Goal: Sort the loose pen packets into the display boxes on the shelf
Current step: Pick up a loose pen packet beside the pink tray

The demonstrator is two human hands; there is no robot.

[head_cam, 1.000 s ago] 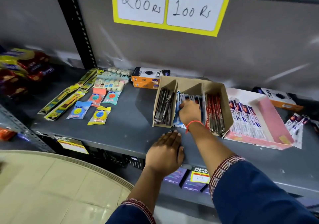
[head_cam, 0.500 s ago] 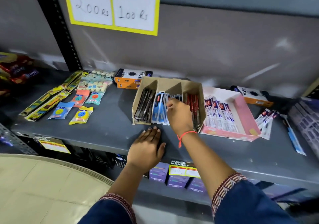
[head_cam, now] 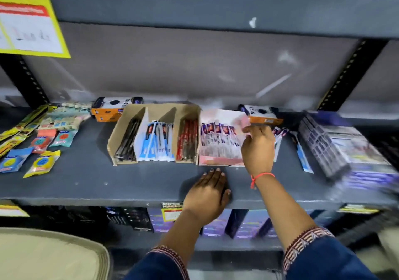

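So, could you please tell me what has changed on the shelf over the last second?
The right hand left the middle compartment of the brown display box and moved right, past the pink box, toward the loose packets lying beyond it; it holds nothing visible. The left hand stayed flat on the shelf edge. The boxes look unmoved.

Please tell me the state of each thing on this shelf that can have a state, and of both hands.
Brown display box: open, three compartments, all holding pens.
Pink display box: open, holding a row of packets.
Loose pen packets: lying flat on the shelf, outside the boxes.
Left hand: flat on the shelf edge, holding nothing.
Right hand: above the pink box's right side, fingers spread; grip unclear.
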